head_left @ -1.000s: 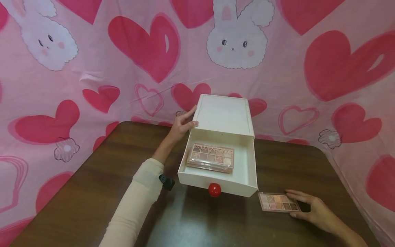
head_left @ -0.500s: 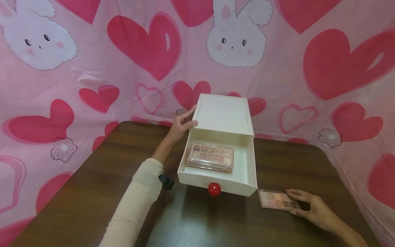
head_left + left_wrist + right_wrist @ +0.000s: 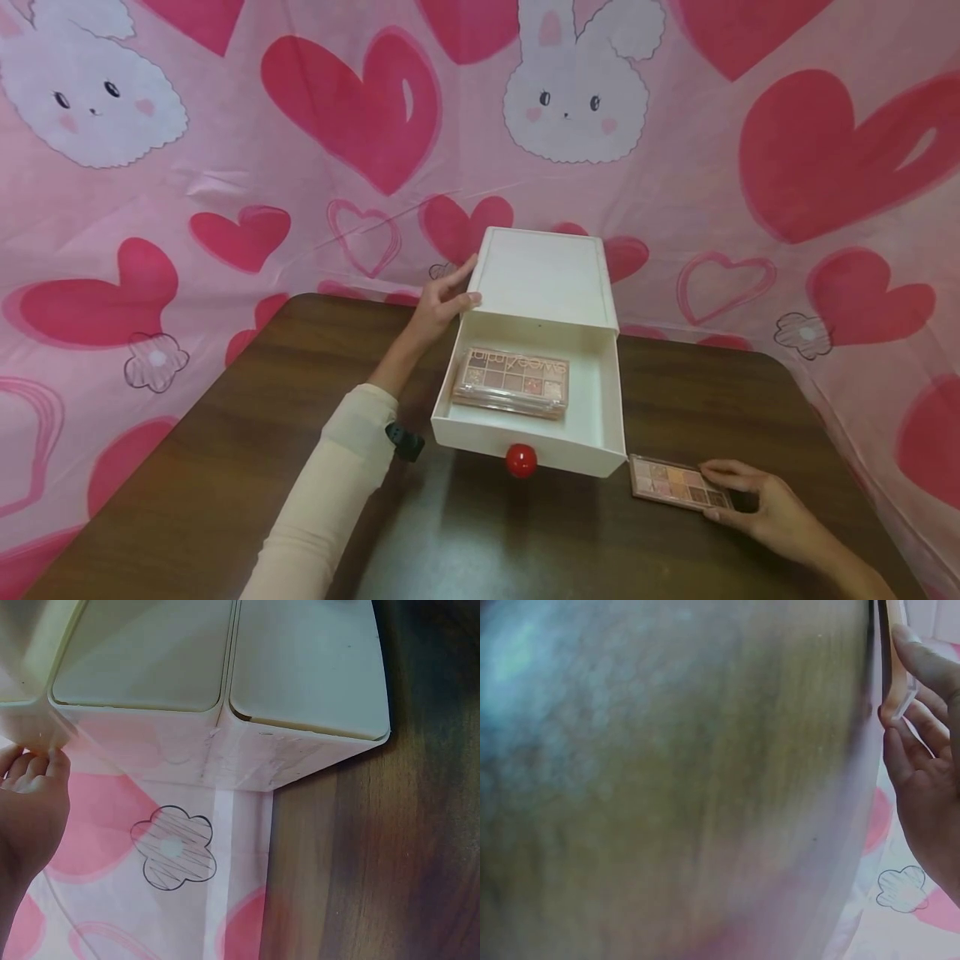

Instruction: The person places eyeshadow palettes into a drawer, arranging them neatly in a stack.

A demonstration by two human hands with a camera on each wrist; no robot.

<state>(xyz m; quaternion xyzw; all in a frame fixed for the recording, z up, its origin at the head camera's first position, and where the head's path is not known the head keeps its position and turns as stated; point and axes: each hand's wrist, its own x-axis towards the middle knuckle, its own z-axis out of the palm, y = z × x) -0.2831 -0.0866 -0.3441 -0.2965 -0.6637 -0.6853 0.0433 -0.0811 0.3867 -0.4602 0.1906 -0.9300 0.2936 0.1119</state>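
A white drawer unit [image 3: 543, 275] stands on the table with its top drawer [image 3: 592, 396] pulled out by its round red knob [image 3: 521, 461]. Inside, at the drawer's left, lies an eyeshadow palette [image 3: 512, 382] with lettering on its clear lid. Along the unit's upper left side rests my left hand [image 3: 442, 304], fingers stretched out and thumb at the front corner. To the right of the drawer, my right hand [image 3: 768, 508] pinches the right end of a second eyeshadow palette [image 3: 678, 483] between thumb and fingers. That palette shows edge-on in the right wrist view, its pans hidden there.
The dark wooden table [image 3: 225, 500] spreads around the unit. A pink cloth [image 3: 465, 125] with hearts and rabbits hangs behind and beside it. In the left wrist view, the unit's stacked tiers [image 3: 307, 671] show from the side. A dark band camera [image 3: 405, 442] sits on the left wrist.
The second palette's left end has swung away from me, so the palette now slants, with my right hand still holding its right end. The left hand and the drawer have stayed put.
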